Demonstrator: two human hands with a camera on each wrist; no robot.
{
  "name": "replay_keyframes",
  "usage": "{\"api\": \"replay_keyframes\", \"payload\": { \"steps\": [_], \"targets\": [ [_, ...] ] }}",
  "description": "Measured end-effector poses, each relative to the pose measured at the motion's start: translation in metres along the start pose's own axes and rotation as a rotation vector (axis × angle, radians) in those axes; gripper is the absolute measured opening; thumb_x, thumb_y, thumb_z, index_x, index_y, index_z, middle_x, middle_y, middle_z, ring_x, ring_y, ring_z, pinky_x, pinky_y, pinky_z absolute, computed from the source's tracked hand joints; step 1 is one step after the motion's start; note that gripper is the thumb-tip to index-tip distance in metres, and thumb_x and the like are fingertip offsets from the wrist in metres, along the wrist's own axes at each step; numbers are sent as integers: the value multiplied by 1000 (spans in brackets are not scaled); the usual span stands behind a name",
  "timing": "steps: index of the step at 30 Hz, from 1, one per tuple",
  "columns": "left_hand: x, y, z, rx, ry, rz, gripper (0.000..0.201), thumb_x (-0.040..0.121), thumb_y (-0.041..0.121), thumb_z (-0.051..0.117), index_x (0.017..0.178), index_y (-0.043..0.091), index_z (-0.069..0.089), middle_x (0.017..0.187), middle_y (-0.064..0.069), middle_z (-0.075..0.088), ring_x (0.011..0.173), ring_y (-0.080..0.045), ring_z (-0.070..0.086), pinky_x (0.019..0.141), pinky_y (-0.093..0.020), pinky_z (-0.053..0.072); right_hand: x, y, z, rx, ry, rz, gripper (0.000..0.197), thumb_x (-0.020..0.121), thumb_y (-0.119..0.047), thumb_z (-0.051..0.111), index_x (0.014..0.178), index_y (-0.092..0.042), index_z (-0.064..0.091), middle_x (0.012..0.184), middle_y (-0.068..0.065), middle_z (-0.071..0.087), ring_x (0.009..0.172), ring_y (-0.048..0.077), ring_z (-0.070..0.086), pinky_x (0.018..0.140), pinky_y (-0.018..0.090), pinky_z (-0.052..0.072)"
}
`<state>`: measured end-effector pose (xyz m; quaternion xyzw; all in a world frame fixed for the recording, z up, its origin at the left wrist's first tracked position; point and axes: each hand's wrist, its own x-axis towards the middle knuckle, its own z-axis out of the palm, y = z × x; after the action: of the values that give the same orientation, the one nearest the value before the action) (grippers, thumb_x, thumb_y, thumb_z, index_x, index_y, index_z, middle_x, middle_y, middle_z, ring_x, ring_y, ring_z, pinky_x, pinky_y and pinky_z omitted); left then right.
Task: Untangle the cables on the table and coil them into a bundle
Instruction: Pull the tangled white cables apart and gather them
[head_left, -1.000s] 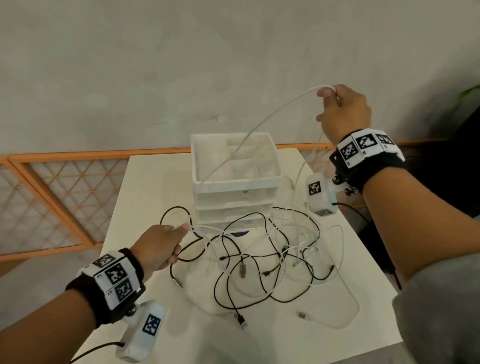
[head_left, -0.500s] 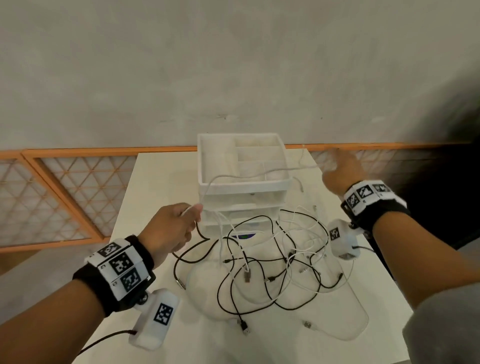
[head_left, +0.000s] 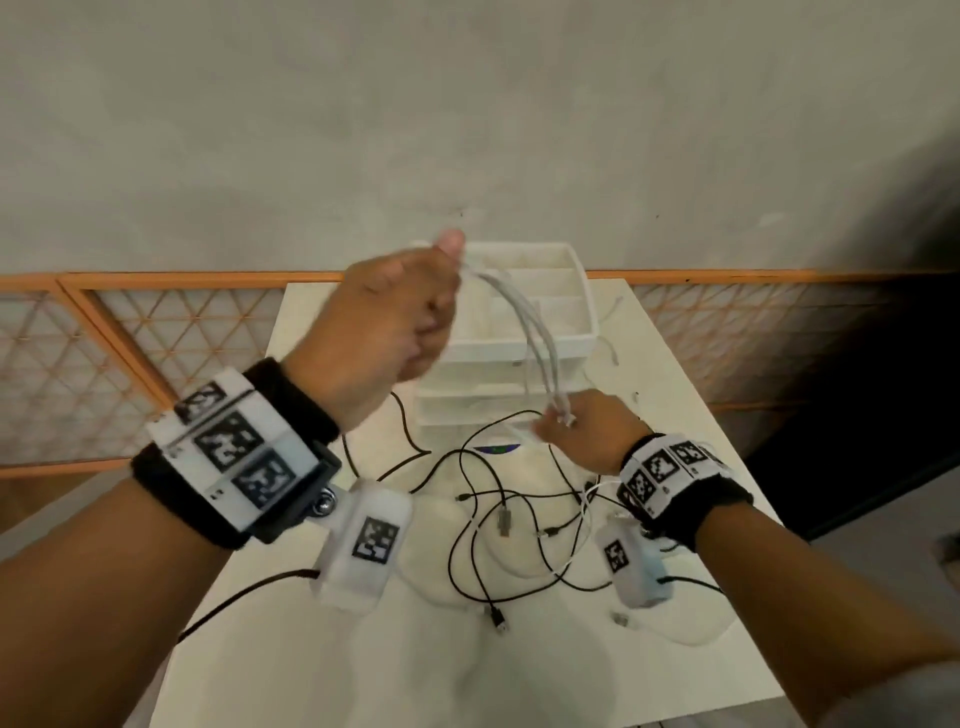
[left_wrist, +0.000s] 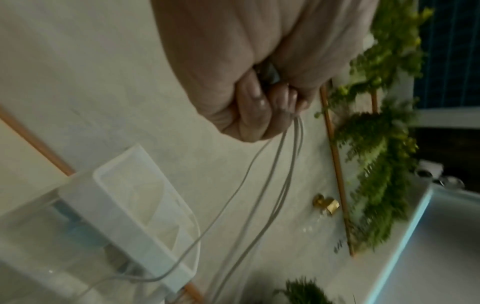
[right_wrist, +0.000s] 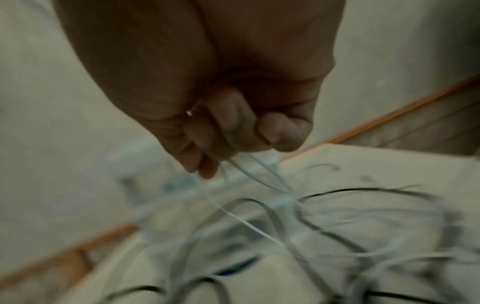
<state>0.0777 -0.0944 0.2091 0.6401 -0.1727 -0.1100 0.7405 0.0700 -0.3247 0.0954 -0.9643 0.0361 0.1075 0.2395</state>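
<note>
A white cable (head_left: 524, 317) runs in several strands between my two hands. My left hand (head_left: 395, 317) is raised above the table and grips the upper ends in a fist; the left wrist view shows the strands (left_wrist: 283, 164) hanging from the curled fingers (left_wrist: 262, 111). My right hand (head_left: 587, 431) is low over the table and pinches the lower loops (right_wrist: 249, 170) of the same cable. Black cables (head_left: 498, 514) lie tangled on the white table (head_left: 322, 665) under and between my hands, with more white cable mixed in.
A white drawer organiser (head_left: 566, 338) with an open top tray stands at the back middle of the table, just behind the hands. An orange lattice railing (head_left: 130, 332) runs behind the table. Loose plugs (head_left: 498, 621) lie near the front of the tangle.
My left hand has risen from the table's left side to above the organiser with the white cable. My right hand has dropped from high on the right to the tangle.
</note>
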Motion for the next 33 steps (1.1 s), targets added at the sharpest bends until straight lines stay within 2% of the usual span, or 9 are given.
{"api": "replay_keyframes", "payload": {
  "steps": [5, 10, 13, 17, 20, 22, 26, 29, 33],
  "targets": [
    [-14, -10, -29, 107, 72, 17, 47, 92, 49, 55, 66, 19, 30, 63, -7, 18, 53, -20, 12, 43, -23, 13, 11, 36, -17, 15, 207, 229, 13, 91, -28, 52, 89, -19, 60, 98, 15, 69, 94, 36, 66, 83, 42, 55],
    [-17, -36, -20, 235, 98, -83, 47, 95, 46, 57, 56, 25, 41, 57, 4, 26, 47, -14, 18, 43, -19, 17, -22, -28, -47, 137, 43, -86, 60, 77, -16, 69, 129, -39, 50, 66, -14, 50, 56, 11, 49, 59, 25, 41],
    [-12, -37, -10, 383, 117, -86, 48, 95, 47, 57, 53, 24, 50, 48, 12, 36, 40, -9, 29, 40, -17, 25, -42, -64, -35, 473, -66, -251, 70, 76, -9, 73, 134, -38, 48, 53, -8, 48, 49, 14, 42, 55, 28, 40],
    [-14, -26, 6, 434, -46, -12, 46, 97, 40, 55, 56, 20, 51, 47, 13, 39, 38, -6, 33, 42, -16, 29, -39, -71, 1, 486, 50, -303, 27, 83, -42, 72, 100, -22, 68, 79, -1, 70, 56, 15, 55, 65, 35, 52],
    [-13, -7, 3, 186, -20, 50, 42, 99, 38, 54, 63, 22, 40, 55, 5, 30, 44, -13, 21, 40, -19, 21, -17, -24, 19, 220, 61, -19, 41, 93, -53, 56, 76, -20, 74, 77, -1, 70, 72, 14, 63, 64, 26, 43],
    [-8, 3, -10, 12, 81, 64, 41, 101, 38, 52, 66, 22, 37, 59, 0, 26, 47, -14, 17, 40, -18, 16, -6, 14, 22, 112, 85, 188, 35, 96, -45, 53, 86, -18, 74, 86, 2, 70, 81, 22, 65, 65, 26, 40],
    [-5, -13, -36, -6, 250, -47, 41, 101, 46, 48, 70, 22, 36, 60, 2, 28, 50, -14, 19, 39, -19, 15, -3, 46, 16, 14, 151, 375, 31, 101, -31, 48, 110, -10, 69, 106, 13, 67, 107, 36, 62, 92, 34, 47],
    [-10, -49, -47, 276, 250, -173, 45, 95, 56, 51, 69, 22, 38, 60, 4, 32, 49, -13, 25, 43, -23, 21, 1, 27, -12, 198, 411, 267, 31, 101, -37, 47, 101, -15, 68, 105, 16, 70, 103, 38, 63, 91, 42, 51],
    [-19, -100, -62, 549, 225, -359, 57, 87, 65, 55, 64, 17, 37, 51, 2, 39, 47, -20, 33, 47, -27, 28, -6, -13, -77, 511, 772, -103, 13, 95, -33, 54, 83, -31, 59, 79, -6, 65, 78, 25, 65, 75, 48, 57]
  ]
}}
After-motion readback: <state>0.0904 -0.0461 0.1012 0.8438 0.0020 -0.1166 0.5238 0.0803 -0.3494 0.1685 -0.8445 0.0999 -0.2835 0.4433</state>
